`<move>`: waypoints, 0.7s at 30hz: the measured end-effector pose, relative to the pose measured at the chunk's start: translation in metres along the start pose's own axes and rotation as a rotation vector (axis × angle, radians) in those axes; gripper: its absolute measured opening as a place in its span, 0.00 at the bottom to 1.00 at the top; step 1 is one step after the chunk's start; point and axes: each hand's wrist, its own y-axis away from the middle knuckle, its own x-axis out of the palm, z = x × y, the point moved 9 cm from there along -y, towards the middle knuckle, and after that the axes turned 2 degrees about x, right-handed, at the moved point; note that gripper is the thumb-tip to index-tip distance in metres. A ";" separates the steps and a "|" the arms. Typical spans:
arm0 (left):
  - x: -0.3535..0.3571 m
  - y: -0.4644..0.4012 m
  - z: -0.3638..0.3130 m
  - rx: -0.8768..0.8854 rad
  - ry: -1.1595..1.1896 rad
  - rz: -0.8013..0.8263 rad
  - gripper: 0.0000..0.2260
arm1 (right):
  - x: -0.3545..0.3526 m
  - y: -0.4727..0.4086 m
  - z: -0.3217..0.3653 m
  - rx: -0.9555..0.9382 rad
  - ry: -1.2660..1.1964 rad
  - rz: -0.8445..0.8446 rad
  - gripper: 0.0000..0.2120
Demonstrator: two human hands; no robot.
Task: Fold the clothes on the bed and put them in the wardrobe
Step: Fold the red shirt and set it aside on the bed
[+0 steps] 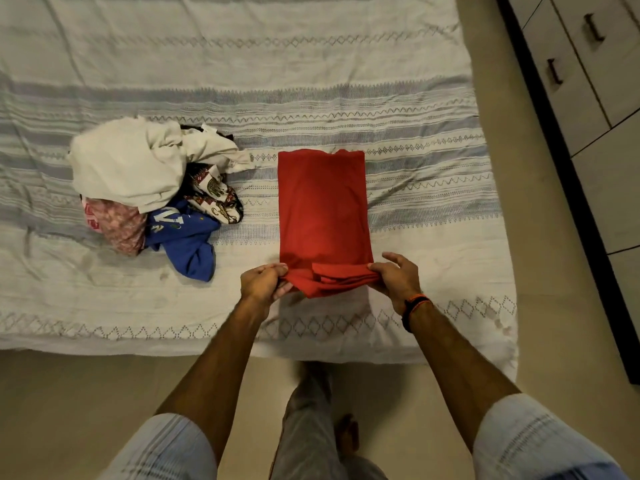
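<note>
A red garment (322,206) lies flat on the bed (415,188) as a long narrow rectangle, folded lengthwise. Its near end is bunched and lifted a little. My left hand (263,284) pinches the near left corner of the red garment. My right hand (394,277) grips the near right corner, thumb on top. To the left sits a heap of unfolded clothes: a cream garment (131,164) on top, a blue one (187,240), a pink patterned one (117,226) and a printed one (214,195).
The bed wears a pale striped sheet with zigzag bands. The wardrobe (588,81), with dark handles and a black base strip, stands at the right across a strip of beige floor (540,258). My legs and a bare foot (346,434) are below the bed's near edge.
</note>
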 end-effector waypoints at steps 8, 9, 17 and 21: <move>0.039 -0.073 -0.055 -0.100 0.138 0.002 0.01 | 0.052 -0.073 0.056 0.104 -0.019 -0.088 0.12; 0.047 -0.086 -0.061 -0.098 0.173 0.037 0.04 | 0.058 -0.085 0.063 0.106 -0.072 -0.092 0.15; 0.064 -0.133 -0.031 0.210 -0.700 0.270 0.34 | 0.095 -0.101 0.052 -0.152 0.857 0.019 0.29; 0.068 -0.128 -0.008 0.403 -1.155 0.306 0.27 | 0.113 -0.095 0.011 -0.230 1.259 0.242 0.29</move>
